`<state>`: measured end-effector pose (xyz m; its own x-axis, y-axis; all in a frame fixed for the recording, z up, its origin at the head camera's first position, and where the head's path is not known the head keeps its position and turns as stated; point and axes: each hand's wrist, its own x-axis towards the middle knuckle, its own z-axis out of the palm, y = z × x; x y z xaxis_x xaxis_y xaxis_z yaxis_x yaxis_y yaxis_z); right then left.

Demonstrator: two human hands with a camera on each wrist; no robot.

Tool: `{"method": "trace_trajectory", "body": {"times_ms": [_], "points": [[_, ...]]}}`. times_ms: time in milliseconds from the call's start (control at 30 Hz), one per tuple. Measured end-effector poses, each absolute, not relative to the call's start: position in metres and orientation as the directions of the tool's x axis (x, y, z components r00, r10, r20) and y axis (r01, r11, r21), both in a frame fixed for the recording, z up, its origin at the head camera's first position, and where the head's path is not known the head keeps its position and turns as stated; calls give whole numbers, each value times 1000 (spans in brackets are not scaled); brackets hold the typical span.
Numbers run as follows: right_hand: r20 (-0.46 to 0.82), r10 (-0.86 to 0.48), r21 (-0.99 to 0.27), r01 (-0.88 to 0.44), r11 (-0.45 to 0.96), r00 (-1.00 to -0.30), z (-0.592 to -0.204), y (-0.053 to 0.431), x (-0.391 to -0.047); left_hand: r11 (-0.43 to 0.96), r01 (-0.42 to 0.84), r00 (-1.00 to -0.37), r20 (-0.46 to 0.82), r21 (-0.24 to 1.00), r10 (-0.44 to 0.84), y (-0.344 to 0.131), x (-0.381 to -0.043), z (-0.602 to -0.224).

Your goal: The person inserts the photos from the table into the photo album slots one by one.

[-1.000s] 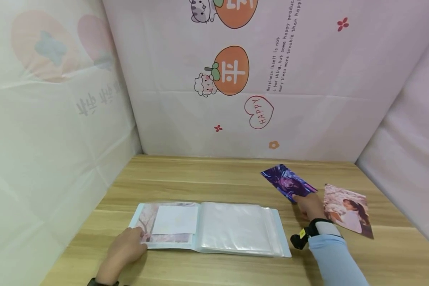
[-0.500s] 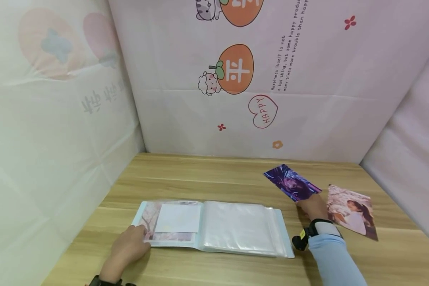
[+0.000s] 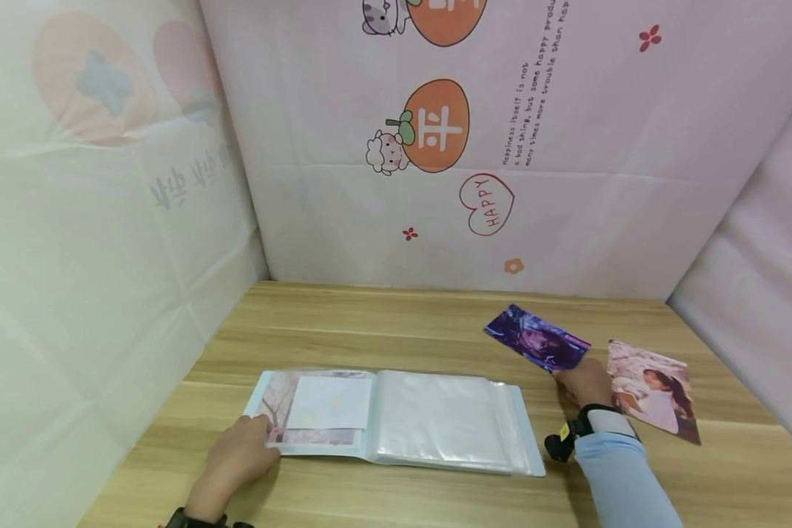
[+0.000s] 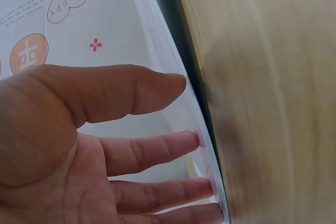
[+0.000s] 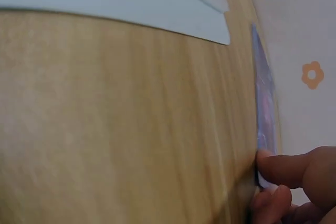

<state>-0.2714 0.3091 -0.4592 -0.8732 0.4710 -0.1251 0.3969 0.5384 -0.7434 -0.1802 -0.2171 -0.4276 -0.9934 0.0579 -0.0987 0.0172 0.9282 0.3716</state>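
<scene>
A pale-blue photo album [image 3: 435,422] is laid open on the tabletop [image 3: 369,323], its three o'clock half filled with clear sleeves. At two o'clock from it, a purple-and-blue photo [image 3: 534,339] is pinched at its five o'clock edge, picture side up.

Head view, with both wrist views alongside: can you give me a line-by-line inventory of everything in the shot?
photo album: 1, light blue with clear sleeves, open on the table
blossom picture: 1, pinkish, on the album's left page
white paper: 1, white, over part of that picture
purple photo: 1, purple and blue, beyond the album's right end
pink photo: 1, mostly pink, at far right
table: 1, wood-coloured, underneath
printed cloth: white, coloured prints, behind and at the sides
wrist devices: 2, black, one per wrist
sleeve: 1, light blue, right arm
left hand: 1, touching the album's left edge
right hand: 1, pinching the purple photo
</scene>
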Motion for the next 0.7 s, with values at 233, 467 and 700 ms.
{"method": "trace_trajectory", "body": {"times_ms": [233,467,700], "points": [[-208,482,-725,465,508,-851,-454,315,-270,932,23,-993,-99,362,63,-218,-182,-429],[-116,466,-634,426,645,-877,-455,311,-268,931,26,-992,-103,365,67,-218,-181,-430],[-112,461,-648,416,638,-881,-455,307,-269,932,28,-994,-88,362,64,-217,-181,-429]]}}
